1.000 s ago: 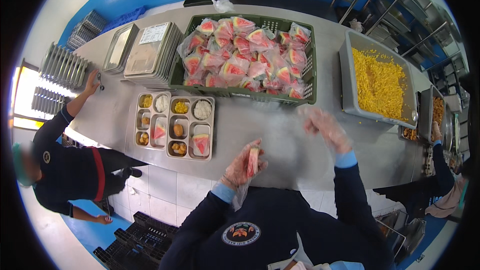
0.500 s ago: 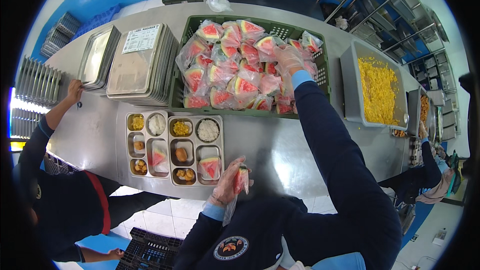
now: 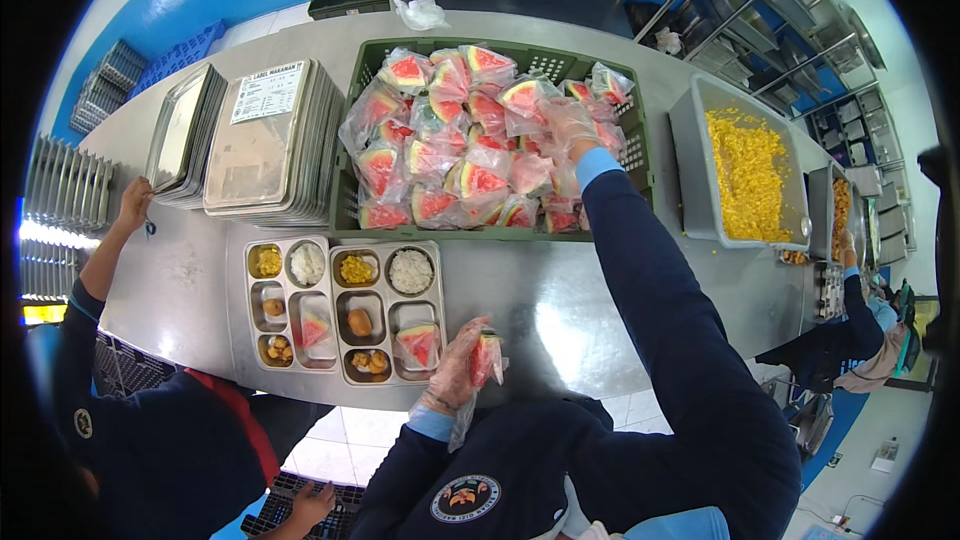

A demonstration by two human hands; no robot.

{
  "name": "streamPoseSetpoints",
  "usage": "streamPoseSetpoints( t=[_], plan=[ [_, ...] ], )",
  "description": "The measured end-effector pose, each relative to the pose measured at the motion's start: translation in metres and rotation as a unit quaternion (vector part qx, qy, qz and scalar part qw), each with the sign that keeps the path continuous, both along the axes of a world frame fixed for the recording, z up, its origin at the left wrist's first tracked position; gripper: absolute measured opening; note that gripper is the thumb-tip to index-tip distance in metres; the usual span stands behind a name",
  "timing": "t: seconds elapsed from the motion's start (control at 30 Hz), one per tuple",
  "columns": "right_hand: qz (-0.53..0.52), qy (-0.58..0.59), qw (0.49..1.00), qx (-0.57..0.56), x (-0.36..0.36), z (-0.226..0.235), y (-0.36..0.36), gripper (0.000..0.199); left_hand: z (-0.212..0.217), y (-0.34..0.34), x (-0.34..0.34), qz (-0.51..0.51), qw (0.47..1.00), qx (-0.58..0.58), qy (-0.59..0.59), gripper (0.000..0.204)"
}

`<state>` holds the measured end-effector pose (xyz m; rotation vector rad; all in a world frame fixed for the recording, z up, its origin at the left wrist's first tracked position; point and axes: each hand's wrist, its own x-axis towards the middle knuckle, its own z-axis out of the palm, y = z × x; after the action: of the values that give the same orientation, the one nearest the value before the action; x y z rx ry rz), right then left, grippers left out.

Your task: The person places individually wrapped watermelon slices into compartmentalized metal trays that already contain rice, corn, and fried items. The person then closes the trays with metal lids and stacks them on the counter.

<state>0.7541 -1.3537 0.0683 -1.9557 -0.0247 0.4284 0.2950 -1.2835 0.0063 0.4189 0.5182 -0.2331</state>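
Left hand [image 3: 452,372], lower centre, fingers clenched round bagged slice [image 3: 486,358] just right of trays [image 3: 345,312]: held close, ready over open compartment. Slice upright, long axis vertical, bag tail hanging down. Right hand [image 3: 566,123] stretched far into crate [image 3: 637,155], upper centre, among bags [image 3: 450,140]; grip unclear.

Left hand [image 3: 452,372] closed near chest; right hand [image 3: 570,123] outstretched, grasping.

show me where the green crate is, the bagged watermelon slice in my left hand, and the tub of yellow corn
green crate [image 3: 343,202]: head view, its left wall.
bagged watermelon slice [image 3: 486,360]: head view, red flesh.
tub of yellow corn [image 3: 688,170]: head view, its grey left wall.
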Motion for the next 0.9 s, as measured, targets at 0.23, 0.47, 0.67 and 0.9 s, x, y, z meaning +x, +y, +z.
streamPoseSetpoints(
  t=[0.23,0.47,0.67,0.9],
  plan=[
    [0.052,0.001,0.998,-0.047,-0.008,0.032,-0.046,0.042,-0.002,-0.011,-0.003,-0.017,1.000,0.006,-0.018,0.048],
    [0.147,-0.059,0.974,-0.163,-0.059,0.059,-0.077,0.036,-0.013,-0.023,0.001,-0.043,0.999,-0.001,-0.012,0.046],
    [0.309,-0.191,0.887,-0.284,-0.076,0.056,-0.048,0.028,-0.011,-0.029,0.000,-0.053,0.998,0.001,-0.031,0.045],
    [0.133,-0.188,0.927,-0.295,-0.068,0.046,-0.042,0.025,-0.010,-0.015,-0.007,-0.028,0.999,0.015,-0.029,0.044]
  ],
)
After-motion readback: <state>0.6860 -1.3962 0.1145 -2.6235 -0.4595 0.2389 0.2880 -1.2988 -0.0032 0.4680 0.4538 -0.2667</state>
